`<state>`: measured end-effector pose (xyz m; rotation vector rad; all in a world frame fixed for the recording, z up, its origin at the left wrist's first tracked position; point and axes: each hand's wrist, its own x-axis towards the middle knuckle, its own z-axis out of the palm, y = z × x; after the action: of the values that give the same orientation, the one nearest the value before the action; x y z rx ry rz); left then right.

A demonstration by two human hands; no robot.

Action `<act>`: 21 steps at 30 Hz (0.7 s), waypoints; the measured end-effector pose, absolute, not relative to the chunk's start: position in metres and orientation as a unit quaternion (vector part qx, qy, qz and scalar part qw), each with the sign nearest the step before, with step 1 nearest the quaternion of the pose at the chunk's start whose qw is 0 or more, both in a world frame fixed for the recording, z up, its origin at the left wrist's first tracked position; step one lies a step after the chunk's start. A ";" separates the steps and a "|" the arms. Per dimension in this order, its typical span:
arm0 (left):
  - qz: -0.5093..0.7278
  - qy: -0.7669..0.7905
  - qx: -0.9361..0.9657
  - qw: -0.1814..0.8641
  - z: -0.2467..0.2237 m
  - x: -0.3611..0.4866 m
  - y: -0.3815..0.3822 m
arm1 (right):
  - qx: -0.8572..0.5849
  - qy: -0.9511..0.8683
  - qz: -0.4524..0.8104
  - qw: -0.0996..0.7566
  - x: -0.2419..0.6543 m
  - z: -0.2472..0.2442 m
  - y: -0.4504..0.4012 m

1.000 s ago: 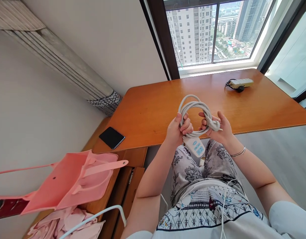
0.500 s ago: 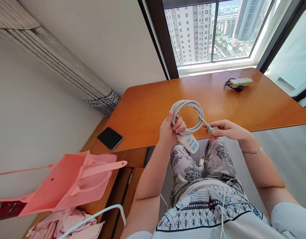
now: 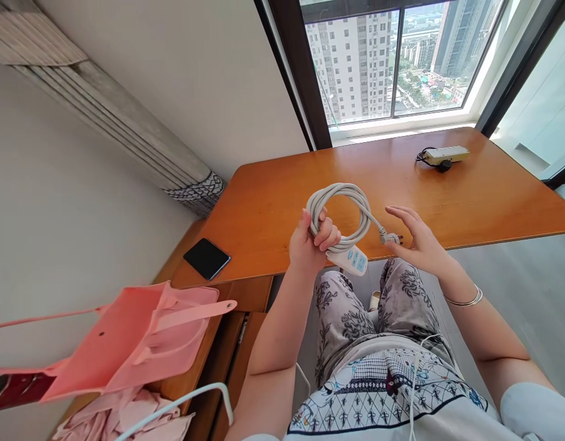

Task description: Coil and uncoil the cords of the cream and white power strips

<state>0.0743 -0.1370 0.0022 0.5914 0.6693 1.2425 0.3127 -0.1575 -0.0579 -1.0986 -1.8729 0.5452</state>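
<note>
My left hand (image 3: 312,242) is closed around the coiled grey cord of a power strip, held over the table's near edge. The coil (image 3: 363,211) forms a loose ring. The white power strip (image 3: 353,261) with blue-marked sockets hangs just below my left fingers. Sticking out to the right of the coil is the cord's plug (image 3: 390,237), its dark prongs pointing right. My right hand (image 3: 418,242) is open beside the plug, thumb and fingers spread; whether the thumb still touches it I cannot tell.
A second power strip (image 3: 447,154) with a black cord lies at the back right of the wooden table (image 3: 273,208). A dark phone (image 3: 206,258) rests near the left edge. At the lower left are a pink bag (image 3: 121,337) and crumpled pink cloth (image 3: 121,419).
My right hand has let go of the plug and spread its fingers. The coil in my left hand has shifted slightly left.
</note>
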 end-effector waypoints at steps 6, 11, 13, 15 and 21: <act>0.602 0.285 0.259 0.700 0.008 0.084 -0.138 | -0.475 -0.784 0.023 0.399 0.282 -0.068 -0.180; 0.638 0.284 0.222 0.680 0.014 0.100 -0.137 | -0.485 -0.807 -0.010 0.337 0.258 -0.080 -0.182; 0.646 0.290 0.200 0.677 0.015 0.106 -0.136 | -0.507 -0.790 -0.017 0.345 0.252 -0.081 -0.177; 0.650 0.298 0.184 0.674 0.015 0.112 -0.136 | -0.520 -0.774 -0.007 0.361 0.250 -0.080 -0.170; 0.631 0.306 0.190 0.687 0.016 0.121 -0.132 | -0.440 -0.743 0.229 0.449 0.254 -0.074 -0.155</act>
<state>0.1208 -0.1323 0.0163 0.4250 0.6850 1.4136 0.2536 -0.1553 -0.0743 -1.0876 -1.8378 0.5663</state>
